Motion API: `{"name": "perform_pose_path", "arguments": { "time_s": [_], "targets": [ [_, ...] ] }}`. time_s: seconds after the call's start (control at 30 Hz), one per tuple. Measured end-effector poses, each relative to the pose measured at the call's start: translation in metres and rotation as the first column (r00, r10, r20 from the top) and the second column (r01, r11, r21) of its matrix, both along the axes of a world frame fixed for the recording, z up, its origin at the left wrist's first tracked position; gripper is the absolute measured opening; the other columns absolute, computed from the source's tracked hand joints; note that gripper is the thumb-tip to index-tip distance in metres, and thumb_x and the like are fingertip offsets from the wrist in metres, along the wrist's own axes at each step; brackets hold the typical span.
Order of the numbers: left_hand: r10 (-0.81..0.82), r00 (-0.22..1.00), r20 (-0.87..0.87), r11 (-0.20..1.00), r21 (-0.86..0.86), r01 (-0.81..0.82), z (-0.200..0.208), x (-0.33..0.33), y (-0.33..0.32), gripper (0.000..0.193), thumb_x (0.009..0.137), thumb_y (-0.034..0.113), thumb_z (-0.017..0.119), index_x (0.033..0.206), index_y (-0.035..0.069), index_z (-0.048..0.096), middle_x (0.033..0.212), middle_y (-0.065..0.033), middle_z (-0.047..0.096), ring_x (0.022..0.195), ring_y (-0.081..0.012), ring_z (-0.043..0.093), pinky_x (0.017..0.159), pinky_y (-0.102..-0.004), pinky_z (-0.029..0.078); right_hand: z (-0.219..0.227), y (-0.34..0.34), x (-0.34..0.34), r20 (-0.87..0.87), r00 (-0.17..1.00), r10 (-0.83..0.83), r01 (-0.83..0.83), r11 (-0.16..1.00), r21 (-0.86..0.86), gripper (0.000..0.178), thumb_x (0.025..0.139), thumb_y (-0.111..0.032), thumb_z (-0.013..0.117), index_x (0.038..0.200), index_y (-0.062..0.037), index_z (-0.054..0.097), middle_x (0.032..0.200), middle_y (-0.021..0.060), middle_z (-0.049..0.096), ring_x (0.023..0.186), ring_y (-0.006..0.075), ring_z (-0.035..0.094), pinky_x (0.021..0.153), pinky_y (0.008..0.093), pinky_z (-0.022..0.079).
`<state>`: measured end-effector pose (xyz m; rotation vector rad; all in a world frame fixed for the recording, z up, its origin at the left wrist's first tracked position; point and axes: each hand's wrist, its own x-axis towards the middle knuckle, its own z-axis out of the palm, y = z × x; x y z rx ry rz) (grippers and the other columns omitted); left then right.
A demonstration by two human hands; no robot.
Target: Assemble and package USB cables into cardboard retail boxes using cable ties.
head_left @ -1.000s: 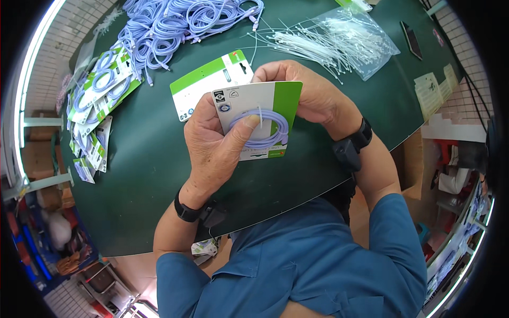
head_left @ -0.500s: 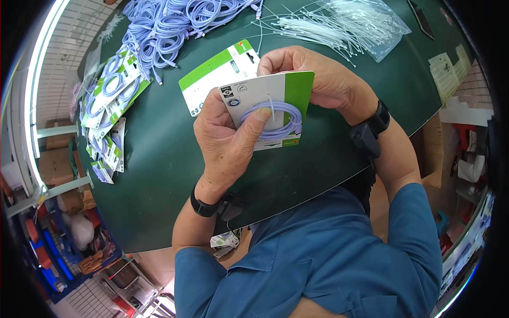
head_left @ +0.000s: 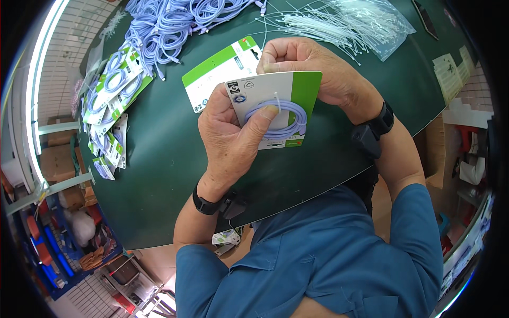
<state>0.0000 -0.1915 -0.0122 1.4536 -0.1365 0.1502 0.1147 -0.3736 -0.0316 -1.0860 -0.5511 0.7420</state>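
Observation:
My left hand (head_left: 228, 135) is closed on a white and green packaging card (head_left: 302, 85), fingers behind and thumb in front. Under that thumb, a coiled lavender cable (head_left: 298, 112) is pressed flat to the card's face. A white cable tie (head_left: 278, 100) passes over the coil near the thumb tip. At the card's far edge, my right hand (head_left: 323, 69) has its thumb and fingers pinched together; the card partly hides them, and what they grip cannot be made out. Beyond the held card, another white and green card (head_left: 220, 71) lies on the dark green table (head_left: 159, 206).
Coiled lavender cables (head_left: 159, 26) are heaped at the far left. Nearer on the left lie several cards with cables (head_left: 114, 100). Loose white cable ties (head_left: 323, 29) spill from a clear plastic bag (head_left: 389, 32) at the far right, with a dark phone-like slab (head_left: 424, 20) beyond.
The whole view has shifted slightly. The held card has moved a little to the right, and my right hand's pinched fingers sit slightly farther away. Both hands keep their grips.

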Motion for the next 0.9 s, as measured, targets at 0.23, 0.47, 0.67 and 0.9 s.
{"name": "perform_pose_path", "arguments": {
  "time_s": [0.23, 0.47, 0.67, 0.9],
  "targets": [
    [0.008, 1.0, -0.021, 1.0, -0.002, -0.008, 0.0, 0.0, 0.0, 0.05, 0.087, -0.001, 0.079, 0.13, -0.004, 0.054, 0.12, -0.0173, 0.069, 0.102, -0.0187, 0.071, 0.087, -0.0315, 0.06, 0.001, 0.007, -0.006, 0.196, 0.956, -0.219, 0.239, 0.967, -0.082, 0.017, 0.099, -0.02, 0.069, 0.097, -0.0038, 0.064, 0.087, -0.0027, 0.063, 0.078, 0.0028, 0.058, 0.067, 0.0175, 0.047],
    [0.116, 0.978, 0.173, 0.986, 0.101, -0.135, -0.006, 0.002, -0.008, 0.091, 0.078, -0.011, 0.079, 0.156, 0.001, 0.033, 0.132, -0.0219, 0.061, 0.107, -0.0275, 0.071, 0.092, -0.037, 0.062, -0.003, 0.009, -0.009, 0.225, 0.959, -0.174, 0.197, 0.977, -0.085, 0.018, 0.098, -0.019, 0.071, 0.094, -0.0034, 0.062, 0.084, -0.003, 0.062, 0.075, 0.0021, 0.057, 0.064, 0.0174, 0.047],
    [0.031, 0.966, 0.256, 0.945, 0.309, -0.112, -0.014, 0.006, 0.005, 0.079, 0.077, -0.01, 0.081, 0.145, 0.002, 0.044, 0.128, -0.0206, 0.064, 0.107, -0.0272, 0.072, 0.088, -0.0361, 0.063, -0.004, 0.011, -0.01, 0.282, 0.947, -0.157, 0.197, 0.973, -0.121, 0.017, 0.099, -0.017, 0.07, 0.094, -0.003, 0.062, 0.084, -0.0029, 0.061, 0.075, 0.0018, 0.056, 0.063, 0.0177, 0.047],
    [0.062, 0.95, 0.307, 0.97, 0.204, -0.129, -0.014, 0.006, 0.002, 0.059, 0.075, -0.008, 0.084, 0.127, 0.004, 0.058, 0.116, -0.0134, 0.074, 0.1, -0.0216, 0.074, 0.083, -0.0332, 0.063, -0.003, 0.012, -0.01, 0.264, 0.948, -0.179, 0.223, 0.964, -0.147, 0.016, 0.1, -0.016, 0.069, 0.095, -0.0033, 0.06, 0.085, -0.0031, 0.06, 0.075, 0.0017, 0.056, 0.064, 0.0183, 0.047]
  ]
}}
